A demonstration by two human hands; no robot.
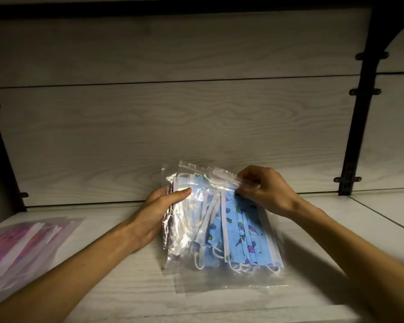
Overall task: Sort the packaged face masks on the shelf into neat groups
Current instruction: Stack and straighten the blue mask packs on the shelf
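Standing at the centre of the frame, the bundle of clear bags with blue printed masks is gripped along its left edge by the left hand, thumb on top, while the right hand pinches the front bag's top strip, and pink packs lie on the pale shelf at lower left.

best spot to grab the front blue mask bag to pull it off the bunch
Pinch the front blue mask bag at its clear zip strip on top, coming from the right, as the right hand does; the left hand grips the bunch's left edge.
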